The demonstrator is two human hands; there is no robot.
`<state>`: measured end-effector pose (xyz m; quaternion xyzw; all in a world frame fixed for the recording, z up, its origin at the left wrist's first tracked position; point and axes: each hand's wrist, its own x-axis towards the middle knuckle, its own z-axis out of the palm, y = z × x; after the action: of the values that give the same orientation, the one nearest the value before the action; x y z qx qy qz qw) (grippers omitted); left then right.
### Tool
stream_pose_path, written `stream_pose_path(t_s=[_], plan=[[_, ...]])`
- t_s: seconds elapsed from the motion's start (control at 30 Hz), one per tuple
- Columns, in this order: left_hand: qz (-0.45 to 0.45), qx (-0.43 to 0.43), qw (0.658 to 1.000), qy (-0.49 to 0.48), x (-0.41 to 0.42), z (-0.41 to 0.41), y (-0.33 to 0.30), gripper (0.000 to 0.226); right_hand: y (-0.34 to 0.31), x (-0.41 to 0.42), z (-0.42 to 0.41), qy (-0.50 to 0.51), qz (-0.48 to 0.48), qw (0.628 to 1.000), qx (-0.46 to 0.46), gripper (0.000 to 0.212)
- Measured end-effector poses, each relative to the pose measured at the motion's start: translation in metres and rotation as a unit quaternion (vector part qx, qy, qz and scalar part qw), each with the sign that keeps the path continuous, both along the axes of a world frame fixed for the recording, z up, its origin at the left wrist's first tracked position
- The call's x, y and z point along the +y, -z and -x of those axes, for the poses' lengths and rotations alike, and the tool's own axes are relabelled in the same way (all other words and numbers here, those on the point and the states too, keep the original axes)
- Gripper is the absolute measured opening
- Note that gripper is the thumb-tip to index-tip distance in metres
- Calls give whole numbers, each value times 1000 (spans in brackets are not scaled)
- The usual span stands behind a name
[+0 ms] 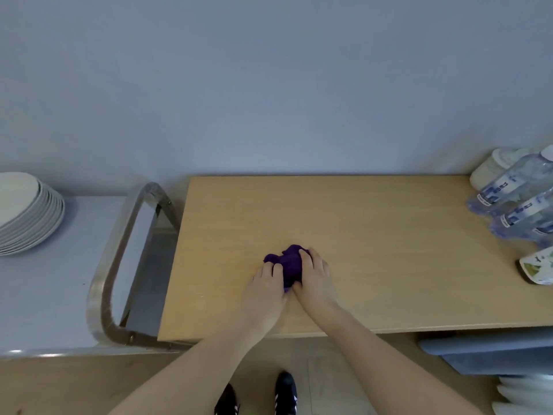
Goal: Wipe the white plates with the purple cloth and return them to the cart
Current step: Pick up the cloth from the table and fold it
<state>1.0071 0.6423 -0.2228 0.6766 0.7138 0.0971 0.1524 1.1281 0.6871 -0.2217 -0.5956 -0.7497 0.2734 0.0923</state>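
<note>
Purple cloth [287, 262] bunched on the bench [374, 235], both hands' grip, left [267, 283] and right [314, 274], curled around it; plates [27, 211] stacked on the cart [45, 295].

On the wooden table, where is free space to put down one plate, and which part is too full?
Free: the table between the purple cloth and the back wall, and the left part toward the cart handle. Both hands grip the cloth. Crowded: the right edge, with water bottles.

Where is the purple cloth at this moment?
In the head view the purple cloth lies bunched on the wooden table, near its front edge and left of centre, gripped between the left hand and right hand.
</note>
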Motion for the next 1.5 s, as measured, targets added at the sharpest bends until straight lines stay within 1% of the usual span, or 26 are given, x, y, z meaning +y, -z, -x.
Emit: stream_pose_path(t_s=[0.17,0.37,0.43,0.53,0.57,0.63,0.7,0.77,0.83,0.9,0.97,1.07,1.2,1.23,1.3,1.4,1.5], plan=[[5,-31,993,-114,-26,39,-2,34,5,-12,47,-100,3,995,11,67],[14,-12,983,-184,-72,75,0,37,19,-43,85,-206,-28,978,-4,69],[20,-25,979,-203,-83,86,-1,32,25,-51,96,-234,-32,972,-7,71],[19,-70,970,-232,-96,102,-4,17,29,-56,110,-250,-16,968,4,74],[17,-88,967,-238,-100,107,-5,13,29,-57,114,-242,-5,970,13,75],[16,-124,960,-252,-105,118,-8,10,28,-59,121,-196,34,979,38,76],[21,-164,948,-272,-107,129,-11,17,25,-62,127,-130,76,986,74,74],[24,-216,927,-306,-105,139,-16,20,20,-62,133,-73,105,986,107,69],[15,-271,901,-337,-103,149,-21,19,12,-61,139,-37,128,982,138,63],[6,-316,880,-354,-101,159,-28,24,2,-58,145,-8,165,968,187,52],[-6,-356,862,-361,-99,168,-35,27,-12,-55,149,20,207,946,247,41],[-22,-412,837,-359,-100,179,-46,27,-37,-50,154,39,225,923,311,33],[-71,-476,806,-343,-102,192,-65,28,-74,-45,163,30,247,882,401,26],[-86,-491,796,-343,-103,196,-69,29,-83,-44,166,24,241,879,411,25],[-110,-505,786,-339,-104,204,-78,29,-96,-42,173,12,198,894,402,26],[-151,-490,794,-325,-107,214,-90,32,-110,-43,189,-17,92,931,352,31],[-184,-479,800,-311,-111,222,-101,33,-117,-47,203,-41,0,949,311,32]])
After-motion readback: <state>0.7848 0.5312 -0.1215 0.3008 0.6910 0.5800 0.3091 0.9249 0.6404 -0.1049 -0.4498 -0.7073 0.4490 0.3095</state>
